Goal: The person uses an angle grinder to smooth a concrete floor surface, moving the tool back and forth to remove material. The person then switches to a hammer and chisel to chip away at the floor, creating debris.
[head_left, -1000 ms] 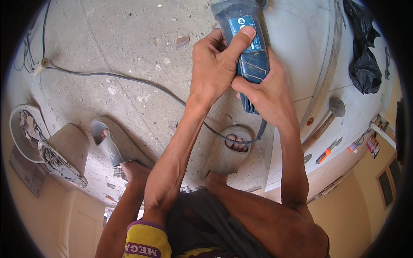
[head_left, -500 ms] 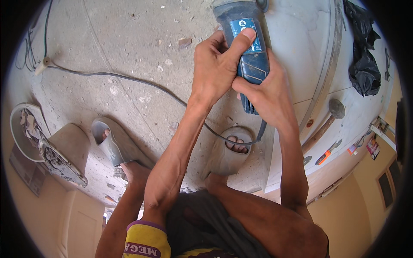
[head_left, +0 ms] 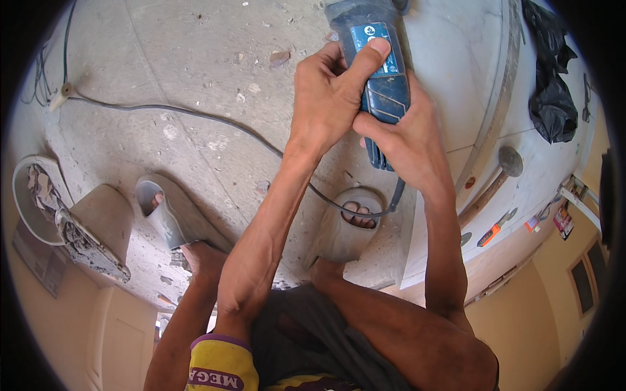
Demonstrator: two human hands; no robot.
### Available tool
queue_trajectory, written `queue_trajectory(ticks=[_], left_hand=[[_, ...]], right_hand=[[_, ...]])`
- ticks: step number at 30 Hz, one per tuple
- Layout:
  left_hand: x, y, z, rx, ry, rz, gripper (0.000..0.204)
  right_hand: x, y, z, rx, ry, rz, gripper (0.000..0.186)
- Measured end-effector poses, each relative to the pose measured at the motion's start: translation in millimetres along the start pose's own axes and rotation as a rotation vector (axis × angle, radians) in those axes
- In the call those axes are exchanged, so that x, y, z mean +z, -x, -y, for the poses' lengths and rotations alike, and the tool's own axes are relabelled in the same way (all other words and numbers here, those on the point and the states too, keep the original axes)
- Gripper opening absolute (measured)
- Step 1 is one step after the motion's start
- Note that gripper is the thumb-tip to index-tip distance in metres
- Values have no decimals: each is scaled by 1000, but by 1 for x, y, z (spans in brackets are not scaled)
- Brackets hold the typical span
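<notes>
A dusty blue angle grinder (head_left: 385, 98) is in both my hands at the upper middle, its head end partly cut off by the top edge. My left hand (head_left: 331, 98) grips the body from the left, with the thumb lying across the label. Round the rear of the handle, on the right and lower side, my right hand (head_left: 407, 133) is wrapped; some of its fingers are hidden behind the tool. From the grinder's tail a dark power cord (head_left: 241, 130) loops past my right foot and runs left over the floor.
Rubble-filled bucket (head_left: 39, 231) and another dirty bucket (head_left: 107, 218) stand at the left. A cord connector (head_left: 60, 96) lies at upper left. Pale slabs (head_left: 447, 98) at the right carry a mallet (head_left: 495, 173), an orange-handled tool (head_left: 489, 236) and a black plastic bag (head_left: 551, 85). My slippered feet are below the grinder.
Both hands keep the same hold on the grinder. It sits very slightly higher in the picture, and the view has shifted a little.
</notes>
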State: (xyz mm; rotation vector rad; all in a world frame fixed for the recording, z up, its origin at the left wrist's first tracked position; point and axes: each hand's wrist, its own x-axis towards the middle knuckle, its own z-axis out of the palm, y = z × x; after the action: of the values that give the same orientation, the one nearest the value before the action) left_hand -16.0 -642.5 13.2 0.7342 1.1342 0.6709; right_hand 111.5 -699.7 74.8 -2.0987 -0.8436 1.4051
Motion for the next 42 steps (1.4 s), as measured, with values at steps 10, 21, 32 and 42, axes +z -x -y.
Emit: queue_trajectory(ticks=[10, 21, 32, 42], left_hand=[[1, 2, 0, -5, 24, 13, 59], [3, 4, 0, -36, 4, -4, 58], [3, 14, -12, -73, -59, -22, 54], [16, 36, -31, 4, -156, -78, 57]], right_hand=[[-1, 2, -1, -17, 8, 1, 67], [-4, 6, -2, -8, 15, 10, 66], [-10, 11, 9, 12, 49, 42, 73], [-17, 29, 16, -54, 38, 31, 76]])
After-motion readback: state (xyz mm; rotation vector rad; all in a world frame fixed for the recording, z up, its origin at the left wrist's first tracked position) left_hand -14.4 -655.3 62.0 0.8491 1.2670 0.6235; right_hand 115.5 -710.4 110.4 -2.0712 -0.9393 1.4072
